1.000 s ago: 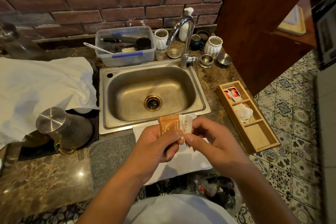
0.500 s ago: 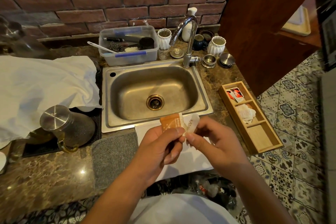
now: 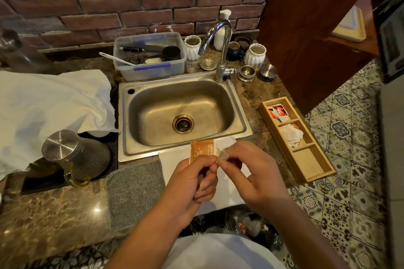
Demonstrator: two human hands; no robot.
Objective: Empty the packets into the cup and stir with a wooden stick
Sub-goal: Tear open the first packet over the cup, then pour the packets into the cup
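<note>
An orange packet [image 3: 202, 149] stands upright between both hands, just in front of the sink's near rim. My left hand [image 3: 192, 183] pinches its lower part with thumb and fingers. My right hand [image 3: 249, 172] pinches a pale torn corner strip [image 3: 223, 155] at the packet's right top edge. A wooden tray [image 3: 310, 166] at the right holds more packets: red ones [image 3: 277, 111] in the far compartment, pale ones [image 3: 290, 134] in the middle. No cup for the task and no wooden stick can be picked out.
A steel sink [image 3: 183, 113] with tap [image 3: 218, 50] lies ahead. A white napkin [image 3: 175, 159] and grey mat [image 3: 135, 190] lie on the marble counter. A metal-lidded carafe [image 3: 74, 155] and white cloth [image 3: 50, 109] sit left. A plastic tub [image 3: 150, 57], white cups [image 3: 254, 54] and small metal pots stand behind.
The right hand has pulled the packet's top right corner down and away, so the white end now shows as a small torn strip. The hands sit slightly nearer the body.
</note>
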